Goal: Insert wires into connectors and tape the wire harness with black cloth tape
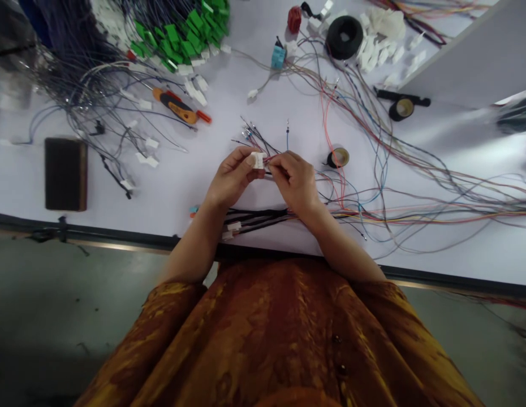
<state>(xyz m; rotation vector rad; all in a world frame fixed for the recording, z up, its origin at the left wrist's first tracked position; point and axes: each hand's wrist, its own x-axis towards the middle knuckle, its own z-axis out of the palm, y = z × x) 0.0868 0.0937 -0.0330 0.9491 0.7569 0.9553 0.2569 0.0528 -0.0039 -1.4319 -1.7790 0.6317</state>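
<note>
Your rust-and-gold patterned garment (284, 333) fills the bottom centre of the frame. Near the middle, your left hand (231, 178) pinches a white connector (258, 160) between thumb and fingers. Just to its right in the frame, your right hand (296, 178) has thumb and fingertips closed on thin wires (268, 159) beside that connector. An orange-and-black tool (176, 105) lies upper left, below green connectors (186, 37); a black tape roll (344, 33) sits upper right.
</note>
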